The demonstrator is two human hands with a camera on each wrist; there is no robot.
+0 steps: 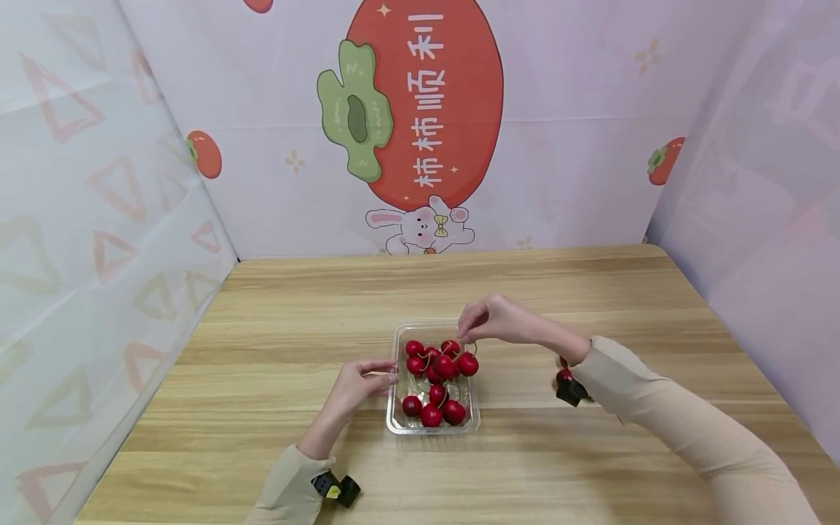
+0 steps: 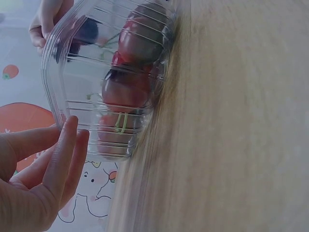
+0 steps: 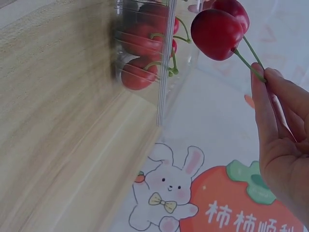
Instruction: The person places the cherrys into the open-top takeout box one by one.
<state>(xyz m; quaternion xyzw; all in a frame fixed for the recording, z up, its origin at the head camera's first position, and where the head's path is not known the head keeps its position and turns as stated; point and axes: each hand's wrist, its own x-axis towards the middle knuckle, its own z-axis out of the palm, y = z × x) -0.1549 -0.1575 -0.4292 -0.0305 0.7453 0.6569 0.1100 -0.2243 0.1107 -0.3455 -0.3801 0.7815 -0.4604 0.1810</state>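
A clear plastic box (image 1: 433, 432) stands on the table with several red cherries (image 1: 431, 415) in it, some at its near end and more toward the far end. My left hand (image 1: 357, 386) is at the box's left side, its extended fingertips (image 2: 71, 126) touching the rim. Over the box's far right corner, my right hand (image 1: 495, 319) pinches the green stems of a pair of cherries (image 3: 217, 35) between thumb and fingertips. The pair hangs above the rim in the right wrist view, its fruit clear of the fingers.
More cherries (image 1: 564, 375) lie on the wooden table (image 1: 315, 306) to the right, partly hidden by my right sleeve and the black wrist camera (image 1: 571, 392). A printed cloth backdrop (image 1: 558, 182) rises behind the table, with cloth walls at both sides.
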